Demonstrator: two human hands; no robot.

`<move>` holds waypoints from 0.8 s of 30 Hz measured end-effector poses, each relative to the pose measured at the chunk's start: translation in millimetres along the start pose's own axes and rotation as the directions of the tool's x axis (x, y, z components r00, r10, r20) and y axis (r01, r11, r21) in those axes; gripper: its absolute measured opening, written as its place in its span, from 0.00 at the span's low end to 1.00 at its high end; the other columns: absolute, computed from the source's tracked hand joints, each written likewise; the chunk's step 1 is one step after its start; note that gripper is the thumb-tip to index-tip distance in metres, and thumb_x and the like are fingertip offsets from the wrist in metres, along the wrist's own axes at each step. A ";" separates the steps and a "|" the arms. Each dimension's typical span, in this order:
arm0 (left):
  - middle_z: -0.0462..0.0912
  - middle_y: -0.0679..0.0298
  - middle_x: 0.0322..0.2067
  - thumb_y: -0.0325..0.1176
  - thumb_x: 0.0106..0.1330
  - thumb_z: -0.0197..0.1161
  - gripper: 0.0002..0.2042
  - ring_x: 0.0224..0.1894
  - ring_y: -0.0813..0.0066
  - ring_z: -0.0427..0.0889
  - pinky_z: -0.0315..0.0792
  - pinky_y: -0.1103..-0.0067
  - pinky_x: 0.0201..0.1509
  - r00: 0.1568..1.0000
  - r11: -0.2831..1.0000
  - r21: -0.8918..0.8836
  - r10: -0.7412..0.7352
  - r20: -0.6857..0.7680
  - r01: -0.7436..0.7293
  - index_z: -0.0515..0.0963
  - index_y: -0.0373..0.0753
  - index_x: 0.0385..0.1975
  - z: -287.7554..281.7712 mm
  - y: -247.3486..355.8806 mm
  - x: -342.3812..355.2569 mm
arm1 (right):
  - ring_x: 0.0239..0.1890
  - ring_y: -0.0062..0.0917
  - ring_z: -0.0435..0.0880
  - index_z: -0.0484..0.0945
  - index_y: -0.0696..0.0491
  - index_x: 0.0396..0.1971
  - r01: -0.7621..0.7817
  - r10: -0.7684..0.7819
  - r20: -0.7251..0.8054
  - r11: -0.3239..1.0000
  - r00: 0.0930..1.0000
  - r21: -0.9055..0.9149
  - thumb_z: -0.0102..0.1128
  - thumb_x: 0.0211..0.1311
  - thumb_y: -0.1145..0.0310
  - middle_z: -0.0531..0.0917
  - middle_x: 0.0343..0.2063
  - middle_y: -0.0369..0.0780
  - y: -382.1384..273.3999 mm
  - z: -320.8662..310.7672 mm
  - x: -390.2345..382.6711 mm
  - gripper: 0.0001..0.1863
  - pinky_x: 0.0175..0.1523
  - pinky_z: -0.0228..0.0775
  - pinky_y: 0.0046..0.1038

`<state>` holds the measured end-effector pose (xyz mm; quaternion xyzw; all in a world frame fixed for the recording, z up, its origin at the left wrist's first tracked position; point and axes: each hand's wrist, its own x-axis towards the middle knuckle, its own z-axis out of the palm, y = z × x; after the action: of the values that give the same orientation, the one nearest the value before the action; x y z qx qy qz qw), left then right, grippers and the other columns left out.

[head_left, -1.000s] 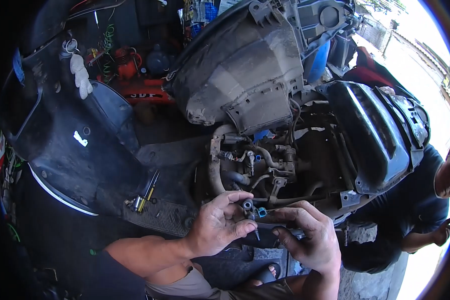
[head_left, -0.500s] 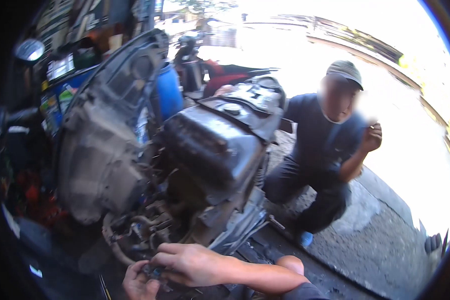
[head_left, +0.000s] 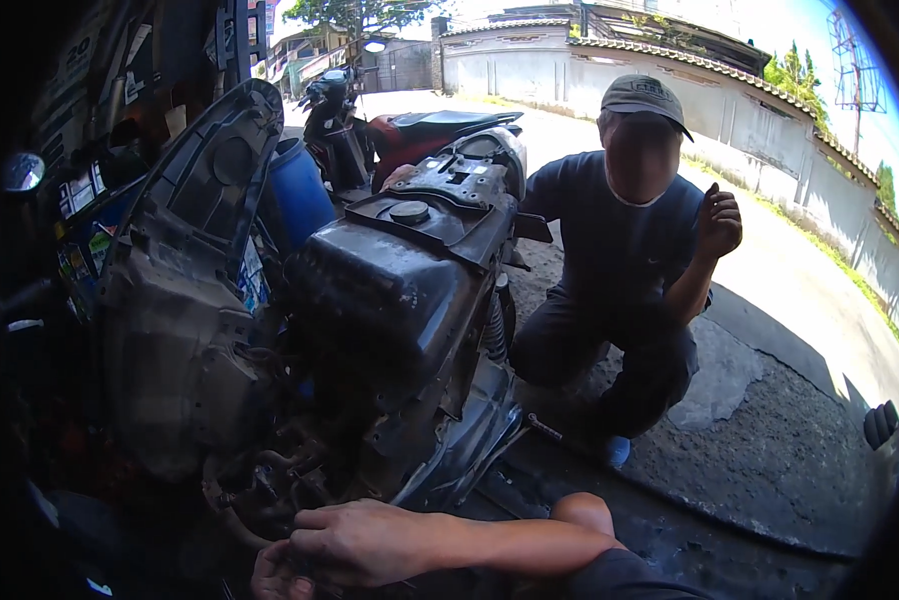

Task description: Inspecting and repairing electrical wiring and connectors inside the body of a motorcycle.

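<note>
At the lower edge, my right hand (head_left: 365, 541) is closed, its fingers curled down toward my left hand (head_left: 282, 572). The left hand, mostly in shadow, has its fingers bent around whatever lies between the two hands. That small dark thing is largely hidden by fingers and shade. Just beyond them sits the stripped scooter engine area, with a curved hose (head_left: 228, 513) and dark metal parts. Above it is the scooter's black fuel tank (head_left: 370, 275) with a round cap (head_left: 409, 212). A large grey plastic scooter storage tub (head_left: 175, 340) stands tilted upright to the left.
A person in a cap and dark shirt (head_left: 610, 240) squats at the right of the scooter, one hand raised. Behind stand a blue barrel (head_left: 302, 195) and a red scooter (head_left: 395, 150). A ratchet-like tool (head_left: 543, 428) lies near the scooter's side. A wall (head_left: 610, 85) borders the road.
The view has shifted, so the scooter and the person sit farther left. My hands stay together at the lower edge. The picture is darker and sharper now.
</note>
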<state>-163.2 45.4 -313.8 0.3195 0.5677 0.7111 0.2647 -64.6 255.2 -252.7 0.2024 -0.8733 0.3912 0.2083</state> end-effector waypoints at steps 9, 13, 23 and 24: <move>0.81 0.58 0.51 0.35 0.68 0.65 0.27 0.47 0.72 0.82 0.78 0.78 0.42 0.998 0.997 -0.075 -0.031 0.048 0.034 0.67 0.32 0.64 -7.0 -7.7 -1.0 | 0.42 0.46 0.81 0.74 0.58 0.43 -0.068 0.065 0.082 0.997 0.994 0.033 0.62 0.59 0.65 0.76 0.38 0.47 0.3 0.9 1.4 0.17 0.44 0.75 0.44; 0.81 0.59 0.51 0.35 0.67 0.65 0.27 0.47 0.72 0.82 0.79 0.78 0.42 0.998 0.996 -0.084 -0.024 0.060 0.029 0.67 0.32 0.64 -8.5 -12.5 0.5 | 0.40 0.46 0.81 0.74 0.59 0.44 -0.036 0.035 0.052 0.999 0.998 0.034 0.62 0.61 0.65 0.77 0.36 0.46 -0.8 -2.4 2.2 0.16 0.41 0.75 0.43; 0.80 0.58 0.52 0.38 0.67 0.64 0.27 0.47 0.70 0.81 0.79 0.76 0.43 0.998 0.994 -0.098 -0.032 0.054 0.038 0.68 0.33 0.63 -3.7 -8.4 -1.2 | 0.46 0.49 0.82 0.77 0.57 0.45 -0.113 0.128 0.157 0.989 0.979 -0.099 0.67 0.54 0.66 0.81 0.44 0.50 -21.2 -12.9 5.1 0.19 0.47 0.76 0.45; 0.80 0.58 0.52 0.38 0.67 0.64 0.27 0.47 0.70 0.81 0.79 0.76 0.43 0.998 0.995 -0.100 -0.022 0.066 0.028 0.68 0.33 0.63 -2.7 -8.9 -0.2 | 0.46 0.49 0.82 0.77 0.57 0.45 -0.112 0.129 0.149 0.987 0.980 -0.114 0.67 0.54 0.66 0.81 0.44 0.50 -20.7 -12.6 3.3 0.19 0.47 0.76 0.45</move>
<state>-164.9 45.5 -322.9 0.3216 0.5259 0.7248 0.3078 -54.0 251.6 -230.9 0.1678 -0.9169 0.3398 0.1256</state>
